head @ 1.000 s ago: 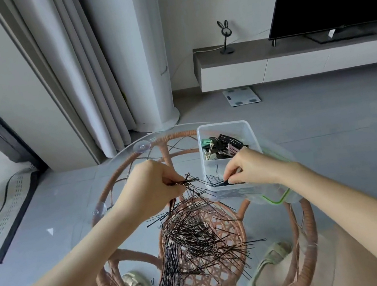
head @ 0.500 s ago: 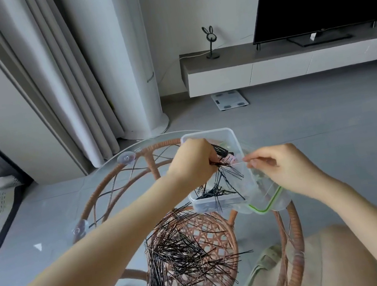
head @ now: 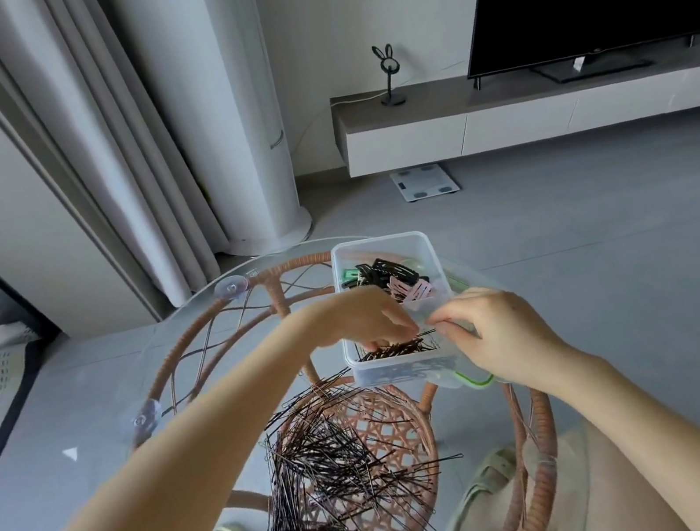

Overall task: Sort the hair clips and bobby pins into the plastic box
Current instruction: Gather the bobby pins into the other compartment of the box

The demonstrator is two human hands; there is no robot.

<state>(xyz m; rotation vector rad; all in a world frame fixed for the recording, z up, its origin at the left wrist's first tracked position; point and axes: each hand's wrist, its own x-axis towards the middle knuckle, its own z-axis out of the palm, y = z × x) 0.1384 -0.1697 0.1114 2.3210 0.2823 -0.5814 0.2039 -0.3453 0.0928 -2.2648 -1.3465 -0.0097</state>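
Note:
A clear plastic box (head: 381, 242) stands on the far side of the glass table (head: 183, 335). Its far compartment holds black, pink and green hair clips (head: 391, 274). A bundle of black bobby pins (head: 399, 348) lies in the near compartment. My left hand (head: 361, 319) reaches into that compartment with its fingers down on the bundle. From over the box's right wall, my right hand (head: 503, 332) pinches at the bundle's right ends. Nearer to me, a large loose pile of bobby pins (head: 333, 453) is spread over the glass.
The round glass top sits on a pink rattan frame (head: 537, 428). A lid with a green edge (head: 476, 379) lies under the box's near right corner. Slippers (head: 483, 493) show below the glass. A scale (head: 424, 182) and a TV cabinet (head: 500, 124) are beyond.
My left hand carried a bunch of bobby pins from the pile into the box's near compartment and lowered them flat. My right hand moved from the box's edge onto the pin ends.

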